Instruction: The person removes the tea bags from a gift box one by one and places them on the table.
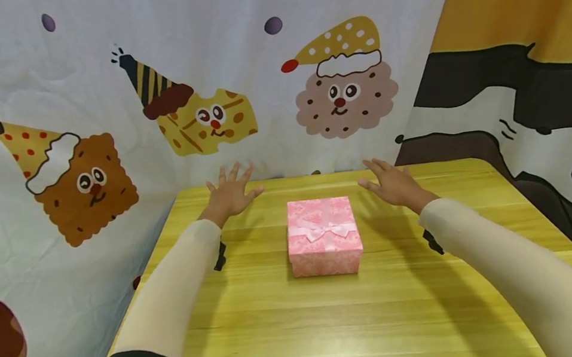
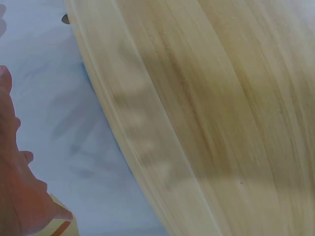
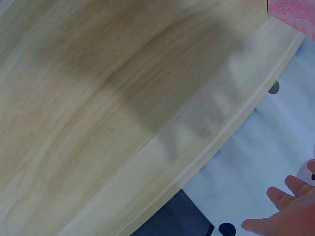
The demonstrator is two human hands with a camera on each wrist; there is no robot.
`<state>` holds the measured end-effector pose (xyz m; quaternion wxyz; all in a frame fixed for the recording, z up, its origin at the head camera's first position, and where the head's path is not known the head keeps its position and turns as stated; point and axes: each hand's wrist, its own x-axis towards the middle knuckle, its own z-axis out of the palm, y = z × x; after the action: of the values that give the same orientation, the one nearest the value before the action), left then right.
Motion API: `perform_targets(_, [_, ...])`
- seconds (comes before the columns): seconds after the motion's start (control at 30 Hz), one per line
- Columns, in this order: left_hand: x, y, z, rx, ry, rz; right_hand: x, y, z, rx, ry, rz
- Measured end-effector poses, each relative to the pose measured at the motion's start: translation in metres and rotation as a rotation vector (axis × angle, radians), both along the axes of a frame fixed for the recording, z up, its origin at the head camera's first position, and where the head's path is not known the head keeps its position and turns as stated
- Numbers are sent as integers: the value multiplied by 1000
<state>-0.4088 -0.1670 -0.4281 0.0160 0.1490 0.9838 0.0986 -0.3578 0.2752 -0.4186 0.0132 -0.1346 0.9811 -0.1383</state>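
Note:
A pink patterned gift box [image 1: 323, 258] with a ribbon bow on its lid sits closed in the middle of the wooden table [image 1: 284, 329]. My left hand [image 1: 231, 193] is held over the far left part of the table, fingers spread, touching nothing. Beyond the box on the other side, my right hand [image 1: 391, 184] is raised with its fingers extended and holds nothing. In the left wrist view, part of the left hand [image 2: 22, 182] shows at the left edge. The right wrist view shows fingers of the right hand [image 3: 290, 211] and a corner of the gift box [image 3: 298, 14].
Behind the table hangs a white cloth [image 1: 220, 6] printed with cartoon biscuits and cheese in party hats. Its right part has a yellow and black print. Dark straps [image 1: 220, 256] show at the wrists. Both arms cast shadows on the tabletop.

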Motion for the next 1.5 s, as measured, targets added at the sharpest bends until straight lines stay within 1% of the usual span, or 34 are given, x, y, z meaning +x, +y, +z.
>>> perform_targets(0.13, [3, 1, -3, 1, -3, -16, 4, -1, -1, -36, -9, 11])
perform_targets(0.27, [11, 4, -2, 18, 6, -33, 6, -1, -2, -52, -3, 26])
perform_targets(0.4, [17, 6, -2, 15, 7, -46, 8, -2, -3, -77, 2, 41])
perform_targets(0.53, [16, 9, -5, 24, 7, -61, 11, -3, -3, -117, -9, 46])
perform_targets(0.63, [15, 12, -8, 29, 7, -78, 12, -4, -4, -126, -17, 54])
perform_targets(0.9, [17, 21, -12, 35, 29, -119, 17, -8, -5, -158, 2, 90])
perform_targets(1.0, [22, 26, -9, 41, 22, -122, 18, -9, -4, -167, 0, 97])
perform_targets(1.13, [33, 31, -3, 42, 29, -128, 21, -12, -5, -182, -11, 107])
perform_targets(1.23, [38, 34, -2, 61, 29, -142, 23, -14, -6, -200, -20, 117])
perform_targets(1.5, [49, 41, -8, 153, -29, -193, 34, -22, -9, -245, -42, 156])
